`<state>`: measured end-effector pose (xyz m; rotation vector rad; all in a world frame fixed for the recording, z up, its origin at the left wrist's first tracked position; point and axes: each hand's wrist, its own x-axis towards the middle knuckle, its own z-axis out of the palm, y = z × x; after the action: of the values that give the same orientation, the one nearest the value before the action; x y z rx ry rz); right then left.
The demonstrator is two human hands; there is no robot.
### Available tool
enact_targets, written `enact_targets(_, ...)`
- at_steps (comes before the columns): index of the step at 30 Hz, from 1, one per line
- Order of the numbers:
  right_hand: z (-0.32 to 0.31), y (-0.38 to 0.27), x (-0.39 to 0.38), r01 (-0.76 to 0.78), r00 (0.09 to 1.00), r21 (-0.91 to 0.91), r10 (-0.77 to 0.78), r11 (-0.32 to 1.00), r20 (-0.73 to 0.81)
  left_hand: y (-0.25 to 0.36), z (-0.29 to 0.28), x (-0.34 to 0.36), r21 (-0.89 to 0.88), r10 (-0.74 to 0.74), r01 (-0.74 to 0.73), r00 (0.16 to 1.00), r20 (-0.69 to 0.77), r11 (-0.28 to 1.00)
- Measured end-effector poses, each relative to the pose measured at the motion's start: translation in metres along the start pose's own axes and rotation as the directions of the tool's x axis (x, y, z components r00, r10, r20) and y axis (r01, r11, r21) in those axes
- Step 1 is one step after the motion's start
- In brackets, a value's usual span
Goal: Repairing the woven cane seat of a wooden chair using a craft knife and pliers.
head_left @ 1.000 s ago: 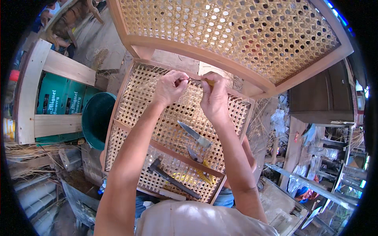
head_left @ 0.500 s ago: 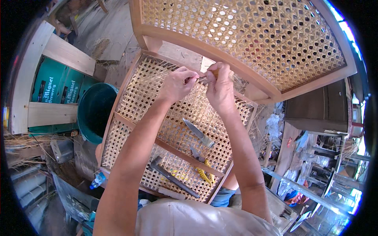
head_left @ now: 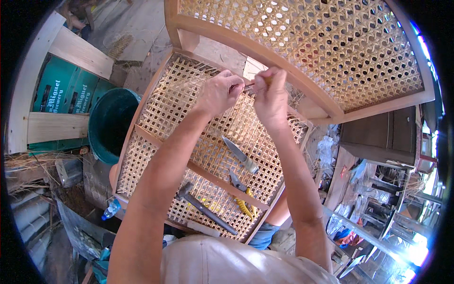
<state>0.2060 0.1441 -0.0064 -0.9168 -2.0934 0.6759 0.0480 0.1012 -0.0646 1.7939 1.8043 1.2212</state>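
Note:
A wooden chair with a woven cane seat (head_left: 208,142) and a cane backrest (head_left: 302,47) lies before me. At the seat's far rail, my right hand (head_left: 272,97) is closed around a slim tool with a yellowish handle (head_left: 269,80). Its thin shaft points toward my left hand (head_left: 221,94), whose fingers are pinched together at the same rail; what they grip is hidden. On the seat between my forearms rest a knife (head_left: 240,155) and yellow-handled cutters (head_left: 243,198). A hammer (head_left: 207,208) and a pale stick (head_left: 203,228) lie nearer to me.
Left of the chair stands a dark green bucket (head_left: 111,125), beside a green crate (head_left: 71,90) framed by light boards. A plastic bottle (head_left: 111,209) is by the seat's near left corner. To the right are a dark cabinet (head_left: 373,135) and cluttered plastic bags (head_left: 326,151).
My right hand has shifted slightly right and up, its grip turning so the tool's handle shows less. My left hand has moved a little right. The view has shifted slightly.

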Motion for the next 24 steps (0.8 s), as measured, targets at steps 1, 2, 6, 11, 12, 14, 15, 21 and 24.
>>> enact_targets(1, 0.001, 0.003, -0.005, 0.014, 1.0, -0.063, -0.016, 0.998, -0.026, 0.0, 0.0, 0.001, -0.001, 0.006, -0.005, 1.0, 0.004, 1.0)
enact_targets(2, 0.003, 0.007, -0.003, 0.013, 0.999, -0.066, -0.015, 0.998, -0.034, 0.0, -0.002, 0.003, -0.055, 0.006, -0.006, 1.0, 0.008, 0.998)
enact_targets(6, -0.001, 0.012, 0.007, 0.276, 0.96, -0.29, -0.245, 0.916, 0.138, 0.019, -0.016, 0.032, -0.022, -0.228, 0.239, 0.947, 0.227, 0.971)
enact_targets(11, -0.008, 0.023, -0.001, 0.06, 0.984, -0.254, -0.014, 0.965, 0.177, 0.032, -0.013, 0.07, 0.4, -0.169, -0.039, 0.866, 0.472, 0.916)
enact_targets(12, -0.015, 0.004, 0.007, -0.103, 0.975, -0.132, 0.126, 0.986, 0.181, 0.023, -0.026, 0.071, 0.426, -0.178, -0.048, 0.862, 0.474, 0.903)
enact_targets(14, -0.001, -0.027, 0.004, -0.11, 0.875, -0.22, 0.199, 0.969, 0.44, 0.0, -0.042, 0.083, 0.313, -0.338, 0.161, 0.661, 0.67, 0.936)
enact_targets(15, -0.006, -0.019, 0.008, -0.118, 0.884, -0.216, 0.202, 0.969, 0.423, -0.006, -0.045, 0.09, 0.231, -0.284, 0.165, 0.589, 0.757, 0.959)
enact_targets(21, -0.04, -0.025, 0.013, 0.112, 0.988, 0.03, -0.115, 0.993, 0.103, 0.015, -0.037, 0.094, 0.282, -0.256, 0.052, 0.598, 0.76, 0.958)
enact_targets(24, -0.05, -0.027, -0.001, 0.116, 0.985, -0.1, -0.102, 0.988, 0.138, -0.001, -0.031, 0.078, 0.198, -0.132, -0.013, 0.701, 0.701, 0.98)
